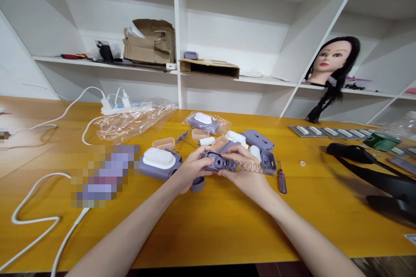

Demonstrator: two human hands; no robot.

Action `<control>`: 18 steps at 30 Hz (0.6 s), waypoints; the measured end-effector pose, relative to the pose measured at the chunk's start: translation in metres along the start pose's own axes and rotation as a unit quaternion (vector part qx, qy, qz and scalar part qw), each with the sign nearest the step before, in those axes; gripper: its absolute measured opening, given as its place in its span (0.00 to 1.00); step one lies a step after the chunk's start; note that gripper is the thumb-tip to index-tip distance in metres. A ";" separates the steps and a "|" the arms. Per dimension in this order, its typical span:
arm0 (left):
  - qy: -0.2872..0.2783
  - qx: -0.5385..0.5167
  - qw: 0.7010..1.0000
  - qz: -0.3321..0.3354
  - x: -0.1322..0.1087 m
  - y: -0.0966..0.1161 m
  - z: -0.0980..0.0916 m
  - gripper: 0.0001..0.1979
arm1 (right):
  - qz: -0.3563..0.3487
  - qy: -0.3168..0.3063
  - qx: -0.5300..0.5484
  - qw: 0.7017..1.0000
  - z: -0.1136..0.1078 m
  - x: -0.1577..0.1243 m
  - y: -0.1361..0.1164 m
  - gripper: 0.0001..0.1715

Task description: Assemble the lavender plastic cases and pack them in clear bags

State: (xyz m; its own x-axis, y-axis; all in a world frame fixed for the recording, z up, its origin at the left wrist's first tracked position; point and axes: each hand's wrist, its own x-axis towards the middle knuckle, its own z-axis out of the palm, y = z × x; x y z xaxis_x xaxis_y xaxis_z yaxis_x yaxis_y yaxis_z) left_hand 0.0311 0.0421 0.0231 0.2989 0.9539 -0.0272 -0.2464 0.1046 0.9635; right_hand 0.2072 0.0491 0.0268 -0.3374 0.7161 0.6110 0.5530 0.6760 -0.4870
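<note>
Okay, on my feed the left hand and right hand hold a lilac plastic housing just above the yellow wooden table, fingers curled and pinching it from both sides, seemingly to steady it. Its coil spring runs right, free of the fingers, toward a small screwdriver.
</note>
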 end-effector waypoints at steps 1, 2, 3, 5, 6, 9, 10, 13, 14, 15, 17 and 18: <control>0.017 -0.009 1.000 -0.001 0.000 -0.001 0.001 0.10 | -0.011 -0.010 -0.010 1.000 0.002 -0.001 0.001 0.16; 0.029 -0.018 0.999 -0.003 0.001 -0.003 0.002 0.09 | -0.025 -0.017 -0.022 0.999 0.003 -0.003 0.002 0.16; 0.038 -0.026 0.999 -0.004 0.001 -0.004 0.003 0.09 | -0.038 -0.023 -0.035 0.998 0.005 -0.004 0.002 0.17; 0.054 -0.039 0.998 -0.006 0.002 -0.006 0.003 0.09 | -0.058 -0.029 -0.059 0.996 0.006 -0.005 0.002 0.18; 0.064 -0.044 0.997 -0.004 0.003 -0.007 0.003 0.09 | -0.060 -0.029 -0.067 0.996 0.005 -0.005 0.001 0.18; 0.097 -0.056 0.994 0.008 0.004 -0.007 0.004 0.10 | -0.043 -0.041 -0.040 0.997 0.003 -0.003 -0.003 0.20; 0.106 -0.057 0.993 0.012 0.004 -0.006 0.004 0.09 | -0.032 -0.049 -0.011 0.998 0.002 -0.002 -0.004 0.19; 0.114 -0.053 0.992 0.020 0.003 -0.003 0.007 0.08 | 0.023 -0.058 0.098 0.993 0.003 0.002 -0.005 0.18; 0.113 -0.047 0.992 0.019 0.002 -0.003 0.008 0.08 | 0.055 -0.054 0.131 0.988 0.005 0.004 -0.004 0.17; 0.112 -0.041 0.993 0.018 0.002 -0.002 0.009 0.08 | 0.089 -0.048 0.159 0.982 0.007 0.005 -0.002 0.17; 0.107 -0.028 0.994 0.014 0.001 -0.002 0.011 0.07 | 0.150 -0.037 0.195 0.969 0.011 0.005 0.001 0.15; 0.102 -0.024 0.994 0.013 0.001 -0.003 0.011 0.07 | 0.171 -0.034 0.205 0.963 0.014 0.005 0.003 0.14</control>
State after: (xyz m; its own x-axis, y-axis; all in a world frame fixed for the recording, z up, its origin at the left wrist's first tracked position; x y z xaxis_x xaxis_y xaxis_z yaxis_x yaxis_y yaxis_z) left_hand 0.0423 0.0392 0.0236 0.1002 0.9932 -0.0596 -0.2962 0.0870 0.9512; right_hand 0.1971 0.0568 0.0196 -0.2461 0.9095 0.3351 0.2973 0.3999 -0.8670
